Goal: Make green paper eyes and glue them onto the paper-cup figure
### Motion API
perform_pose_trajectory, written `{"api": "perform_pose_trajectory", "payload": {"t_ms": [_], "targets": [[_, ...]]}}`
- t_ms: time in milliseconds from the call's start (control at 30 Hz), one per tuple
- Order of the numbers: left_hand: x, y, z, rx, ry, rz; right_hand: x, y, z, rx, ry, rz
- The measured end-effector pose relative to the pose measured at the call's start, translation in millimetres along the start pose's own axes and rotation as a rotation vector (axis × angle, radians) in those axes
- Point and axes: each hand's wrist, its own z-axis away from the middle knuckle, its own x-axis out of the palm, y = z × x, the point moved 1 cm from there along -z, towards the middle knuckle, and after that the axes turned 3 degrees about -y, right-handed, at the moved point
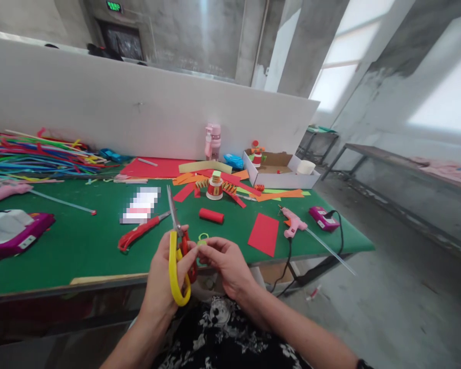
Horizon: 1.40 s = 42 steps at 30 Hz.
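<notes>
At lower centre, the left hand (162, 271) grips scissors (172, 261), the right hand (229, 264) pinches a green piece (202, 243); best pinch lightly, avoiding creases.

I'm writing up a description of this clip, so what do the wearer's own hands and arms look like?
Both the left hand and right hand are ungloved. The left forearm and right forearm show no sleeves, except a dark edge at the picture's bottom right, maybe a cuff or band. The garment between them is black with a pale floral print.
</notes>
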Motion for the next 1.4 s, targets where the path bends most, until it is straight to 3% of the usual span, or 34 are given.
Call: {"api": "perform_pose_trajectory", "payload": {"t_ms": [133,333,433,633,800,1100,1400], "targets": [[0.4,-4,-2,0.040,-0.032,-0.090,-6,-1,-1,-0.025,0.062,0.001],[-24.4,-16,12,0.163,-0.348,-0.665,-19,-15,-3,-0.102,0.165,-0.030],[-31.7,-21,24,0.119,-0.479,-0.909,-24,-20,-1,-0.126,0.175,-0.052],[-19.3,-19,25,-0.001,-0.546,-1.194,-28,-23,3,-0.122,0.141,-0.055],[-9.6,-9,25,-0.004,-0.561,-1.251,-29,-25,5,-0.115,0.158,-0.029],[-9.6,-9,26,0.002,-0.574,-1.260,-30,-26,6,-0.095,0.166,-0.037],[-2.0,-1,24,-0.070,-0.629,-1.294,-30,-25,7,-0.084,0.135,-0.074]]}}
